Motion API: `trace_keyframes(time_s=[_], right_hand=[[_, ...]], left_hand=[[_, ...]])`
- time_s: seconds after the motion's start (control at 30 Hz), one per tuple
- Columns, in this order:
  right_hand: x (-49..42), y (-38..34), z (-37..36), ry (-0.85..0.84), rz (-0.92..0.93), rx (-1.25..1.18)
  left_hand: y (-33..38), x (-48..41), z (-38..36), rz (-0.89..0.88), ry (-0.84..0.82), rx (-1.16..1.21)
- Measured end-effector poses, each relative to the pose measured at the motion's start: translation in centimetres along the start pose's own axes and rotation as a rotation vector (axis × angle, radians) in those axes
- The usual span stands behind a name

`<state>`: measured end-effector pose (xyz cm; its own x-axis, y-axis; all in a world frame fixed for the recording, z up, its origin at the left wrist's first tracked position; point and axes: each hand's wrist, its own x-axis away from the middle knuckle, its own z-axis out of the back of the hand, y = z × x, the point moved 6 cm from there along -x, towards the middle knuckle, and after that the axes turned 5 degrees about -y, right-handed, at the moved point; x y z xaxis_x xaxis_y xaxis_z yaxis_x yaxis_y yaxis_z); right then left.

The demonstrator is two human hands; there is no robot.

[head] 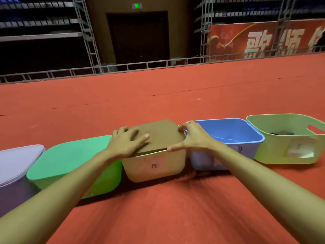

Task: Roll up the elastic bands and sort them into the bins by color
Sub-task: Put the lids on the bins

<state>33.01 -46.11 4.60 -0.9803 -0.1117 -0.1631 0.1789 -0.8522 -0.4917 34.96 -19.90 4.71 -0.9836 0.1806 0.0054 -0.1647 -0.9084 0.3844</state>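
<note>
Five bins stand in a row on the red carpet. The tan bin in the middle has a tan lid on it. My left hand rests flat on the lid's left part, fingers spread. My right hand grips the lid's right edge, with the thumb at the front corner and curled fingers at the far corner. The blue bin to the right is uncovered, and a thin pale strand lies inside it. The light green bin at the far right holds dark bands.
A green bin and a purple bin, both lidded, stand left of the tan one. Red carpet stretches in front of and behind the row. A metal railing and scaffolding bound the carpet at the back.
</note>
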Motion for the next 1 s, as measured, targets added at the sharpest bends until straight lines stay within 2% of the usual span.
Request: trace_keyframes(time_s=[0.13, 0.5, 0.77, 1.0], right_hand=[[0.4, 0.1, 0.1, -0.001, -0.061, -0.249], [-0.3, 2.0, 0.5, 0.137, -0.243, -0.680], [-0.5, 2.3, 0.7, 0.165, -0.261, -0.790], [-1.4, 2.5, 0.3, 0.140, -0.240, -0.761]], left_hand=[[0.1, 0.6, -0.8, -0.061, -0.022, -0.122], [-0.3, 1.1, -0.7, -0.188, -0.008, -0.083], [-0.3, 1.6, 0.1, -0.264, 0.079, 0.085], [0.1, 2.2, -0.2, -0.346, 0.110, -0.075]])
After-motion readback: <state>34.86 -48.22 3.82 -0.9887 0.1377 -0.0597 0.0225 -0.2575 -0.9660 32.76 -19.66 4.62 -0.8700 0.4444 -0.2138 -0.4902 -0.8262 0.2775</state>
